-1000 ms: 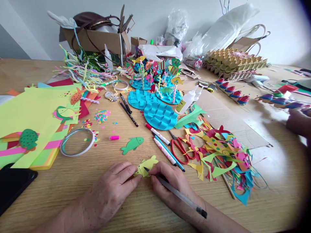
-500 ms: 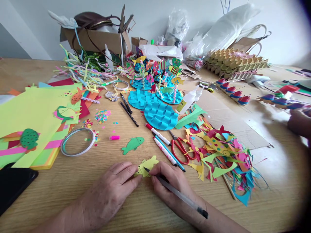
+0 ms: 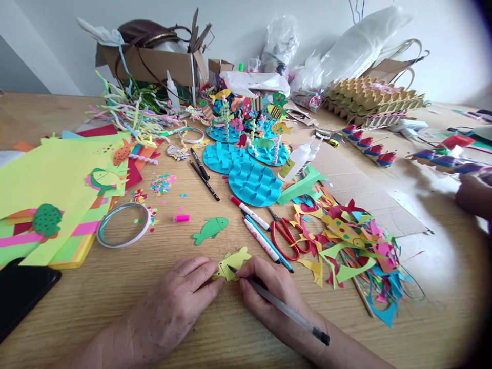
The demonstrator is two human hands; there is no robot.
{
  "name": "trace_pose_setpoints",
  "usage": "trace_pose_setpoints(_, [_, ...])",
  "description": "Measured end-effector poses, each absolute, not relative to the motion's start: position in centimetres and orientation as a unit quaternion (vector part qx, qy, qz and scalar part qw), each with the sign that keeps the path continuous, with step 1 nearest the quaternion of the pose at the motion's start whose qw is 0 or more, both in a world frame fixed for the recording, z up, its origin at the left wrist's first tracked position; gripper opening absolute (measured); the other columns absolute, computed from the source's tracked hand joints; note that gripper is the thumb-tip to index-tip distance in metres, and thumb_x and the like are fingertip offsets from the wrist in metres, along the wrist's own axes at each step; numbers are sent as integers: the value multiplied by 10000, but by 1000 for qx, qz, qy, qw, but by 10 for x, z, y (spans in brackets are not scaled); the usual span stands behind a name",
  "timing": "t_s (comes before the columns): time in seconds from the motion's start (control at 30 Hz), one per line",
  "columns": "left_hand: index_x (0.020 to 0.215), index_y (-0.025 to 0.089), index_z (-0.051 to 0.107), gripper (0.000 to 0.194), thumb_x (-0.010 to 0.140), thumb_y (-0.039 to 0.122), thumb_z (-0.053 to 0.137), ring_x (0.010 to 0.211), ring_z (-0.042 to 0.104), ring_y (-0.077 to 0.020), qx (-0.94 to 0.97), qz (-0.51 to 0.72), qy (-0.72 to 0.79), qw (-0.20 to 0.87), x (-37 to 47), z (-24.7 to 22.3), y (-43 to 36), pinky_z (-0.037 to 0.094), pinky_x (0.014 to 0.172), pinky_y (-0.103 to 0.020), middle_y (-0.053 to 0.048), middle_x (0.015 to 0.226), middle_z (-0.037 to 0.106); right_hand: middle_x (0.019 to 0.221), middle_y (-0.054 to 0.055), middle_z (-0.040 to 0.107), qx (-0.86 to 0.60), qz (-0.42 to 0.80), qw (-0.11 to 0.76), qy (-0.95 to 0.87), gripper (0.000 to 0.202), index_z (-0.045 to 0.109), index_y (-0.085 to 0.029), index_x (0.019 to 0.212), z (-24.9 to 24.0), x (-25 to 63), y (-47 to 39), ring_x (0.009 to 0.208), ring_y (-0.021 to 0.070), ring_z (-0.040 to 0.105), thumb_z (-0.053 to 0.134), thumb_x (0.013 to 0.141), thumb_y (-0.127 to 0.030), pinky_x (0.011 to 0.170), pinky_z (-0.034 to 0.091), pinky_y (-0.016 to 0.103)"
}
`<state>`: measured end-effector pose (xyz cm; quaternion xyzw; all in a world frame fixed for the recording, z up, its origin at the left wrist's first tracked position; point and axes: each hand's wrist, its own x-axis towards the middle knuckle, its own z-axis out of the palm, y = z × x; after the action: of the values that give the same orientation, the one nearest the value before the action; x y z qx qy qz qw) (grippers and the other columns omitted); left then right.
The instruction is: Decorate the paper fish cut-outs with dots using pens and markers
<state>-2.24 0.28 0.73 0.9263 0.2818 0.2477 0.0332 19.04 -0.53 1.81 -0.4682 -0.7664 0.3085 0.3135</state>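
Observation:
A yellow paper fish (image 3: 233, 262) lies on the table between my hands, with a dark line marking off its head. My left hand (image 3: 184, 287) pinches the head end with thumb and fingers. A pen (image 3: 286, 310) with a clear barrel and black end is gripped in my right hand (image 3: 267, 289), its tip on the fish's body. Just beyond lies a green paper fish (image 3: 210, 230) with a drawn eye and head line. Red-handled scissors (image 3: 286, 237) and several felt-tip pens (image 3: 261, 240) rest to the right of it.
Coloured paper scraps (image 3: 357, 246) are heaped at right. Yellow paper sheets (image 3: 49, 169) and a tape roll (image 3: 123, 224) lie at left. Blue paper discs (image 3: 254, 184) and glue bottles (image 3: 295, 161) stand ahead. Another person's hand (image 3: 474, 195) is at the far right, by painted egg-carton strips (image 3: 446, 161).

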Motion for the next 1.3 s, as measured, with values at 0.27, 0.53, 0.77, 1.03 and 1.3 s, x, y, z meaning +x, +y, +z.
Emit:
trace_pose_setpoints(0.27, [1043, 146, 653, 418, 1042, 147, 235, 967, 580, -178, 926, 250, 281, 41, -20, 12, 5, 516, 849, -283, -61, 1008, 642, 601, -23, 568, -465, 310, 319, -766, 112, 486, -212, 768, 18, 190, -5, 485, 105, 514, 429, 804, -123, 474, 370, 189])
trace_pose_setpoints(0.53, [1039, 134, 659, 401, 1040, 157, 259, 970, 578, -192, 926, 250, 279, 42, -20, 10, 4, 526, 852, -306, -71, 1006, 639, 603, -31, 564, -471, 317, 313, -762, 114, 476, -218, 760, 17, 190, -4, 495, 102, 518, 433, 792, -117, 481, 376, 184])
trace_pose_setpoints(0.77, [1030, 144, 665, 437, 1041, 151, 229, 979, 578, -189, 925, 240, 289, 59, -20, 13, 4, 539, 848, -312, -72, 1007, 646, 598, -34, 563, -470, 321, 315, -760, 112, 469, -222, 758, 16, 191, -4, 490, 106, 517, 435, 789, -120, 472, 370, 187])
trace_pose_setpoints(1.03, [1056, 140, 654, 397, 1035, 145, 258, 994, 575, -193, 926, 246, 282, 58, -21, 8, 5, 522, 867, -305, -74, 1031, 639, 602, -35, 560, -467, 323, 315, -761, 117, 469, -223, 767, 17, 191, -5, 497, 105, 516, 436, 791, -114, 482, 372, 188])
trace_pose_setpoints(1.3, [1062, 143, 646, 411, 1034, 135, 236, 1019, 564, -190, 926, 243, 282, 65, -21, 11, 5, 509, 897, -301, -67, 1049, 634, 613, -36, 567, -472, 336, 308, -754, 111, 469, -224, 764, 16, 191, -5, 507, 112, 528, 448, 791, -118, 489, 378, 190])
